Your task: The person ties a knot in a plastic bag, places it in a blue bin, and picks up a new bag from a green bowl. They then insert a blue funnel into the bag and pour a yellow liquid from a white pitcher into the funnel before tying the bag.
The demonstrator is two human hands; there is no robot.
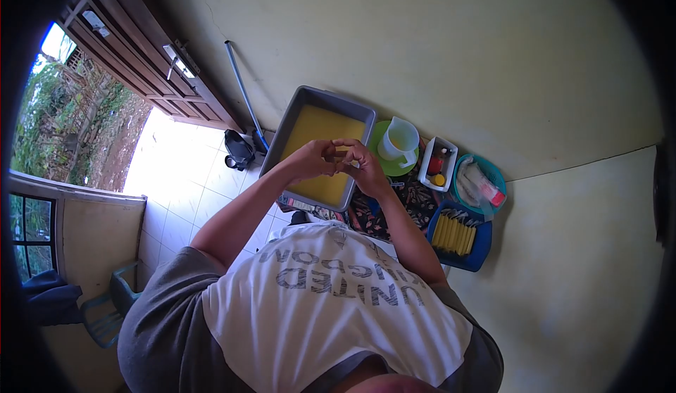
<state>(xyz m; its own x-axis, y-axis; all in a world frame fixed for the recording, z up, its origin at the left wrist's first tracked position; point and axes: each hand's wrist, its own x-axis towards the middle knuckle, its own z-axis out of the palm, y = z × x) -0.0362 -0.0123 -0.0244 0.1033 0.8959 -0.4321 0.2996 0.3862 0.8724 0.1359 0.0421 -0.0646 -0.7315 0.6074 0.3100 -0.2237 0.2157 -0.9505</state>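
My left hand [312, 161] and my right hand [365, 171] meet in front of my chest, over a grey rectangular tub [285, 134] of yellow liquid [315, 122]. Both hands have curled fingers, with the fingertips brought together. Whatever is pinched between them, if anything, is too small to make out. Close beyond my right hand, a translucent measuring jug [400, 140] with a handle stands on a green plate [386, 166].
A white tray [429, 155] holds red and yellow items. A teal basket [498, 176] contains plastic-wrapped goods; a blue basket [481, 246] holds several yellow sticks [453, 237]. Dark patterned cloth [415, 199] lies beneath. Left are an open door [151, 48], a blue pole [243, 90] and a chair [105, 315].
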